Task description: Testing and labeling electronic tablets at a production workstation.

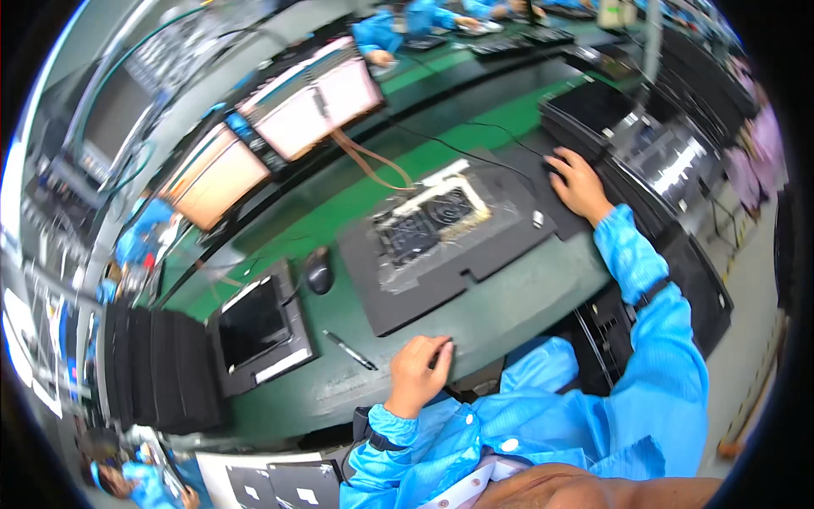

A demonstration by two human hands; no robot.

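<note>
The single view comes from the left one of two fisheye cameras worn on the person's head, facing down and forward over the blue jacket (pixel 551 424) at the lower edge onto the tabletop (pixel 526 284). It is near enough to take in the left grip (pixel 417 373) below centre and the right grip (pixel 581 187) at upper right, with pale screens (pixel 356 89) farther off. Straight edges bend toward the dark rim (the tabletop runs aslant, rising rightward), and floor (pixel 755 314) shows along the right.
</note>
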